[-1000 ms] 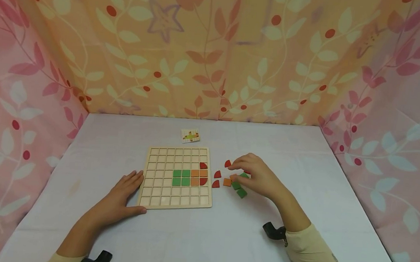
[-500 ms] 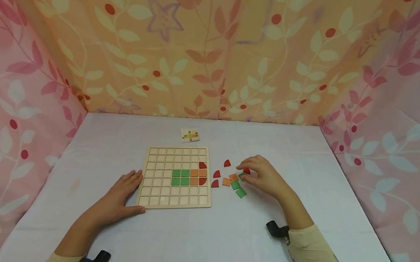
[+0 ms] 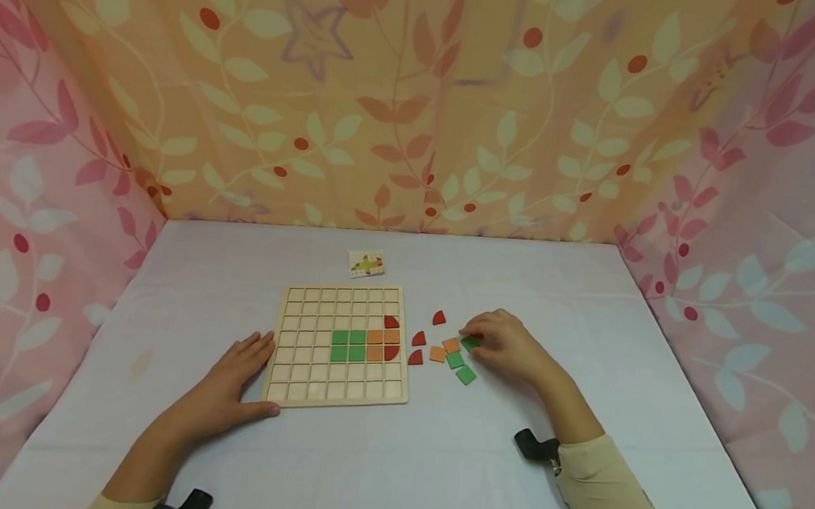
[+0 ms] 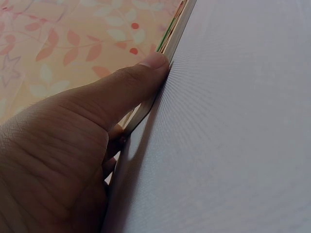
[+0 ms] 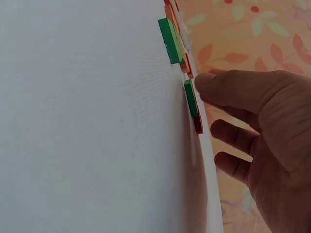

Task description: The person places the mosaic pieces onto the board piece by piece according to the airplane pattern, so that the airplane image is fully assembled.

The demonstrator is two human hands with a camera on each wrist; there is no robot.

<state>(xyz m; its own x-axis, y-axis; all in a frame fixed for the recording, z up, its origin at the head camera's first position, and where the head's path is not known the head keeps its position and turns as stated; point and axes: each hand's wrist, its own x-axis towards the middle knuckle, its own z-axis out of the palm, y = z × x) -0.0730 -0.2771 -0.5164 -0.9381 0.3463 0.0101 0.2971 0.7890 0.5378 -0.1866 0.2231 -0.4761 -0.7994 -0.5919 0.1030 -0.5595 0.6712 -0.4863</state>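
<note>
A wooden grid board (image 3: 308, 306) lies on the white table, with green and orange square tiles and red quarter-round pieces set in its right half. My left hand (image 3: 232, 381) rests along the board's left edge, thumb at the near corner; the left wrist view shows the thumb (image 4: 131, 87) touching the rim. Right of the board, my right hand (image 3: 512, 348) reaches down over the loose pieces, fingertips beside a green tile (image 3: 470, 342). In the right wrist view, its thumb (image 5: 233, 87) is next to that green tile (image 5: 191, 98), with a red piece (image 5: 198, 124) just past it.
Loose red quarter-round pieces (image 3: 419, 338), orange tiles (image 3: 437, 354) and green tiles (image 3: 466, 374) lie between the board and my right hand. A small pattern card (image 3: 366, 265) lies behind the board. Floral cloth (image 3: 404, 125) surrounds the table on three sides.
My right hand first drew slightly right, then lowered toward the green tile; its thumb and fingers came closer together. The red piece seen beside it is now hidden in the head view. My left hand stayed.
</note>
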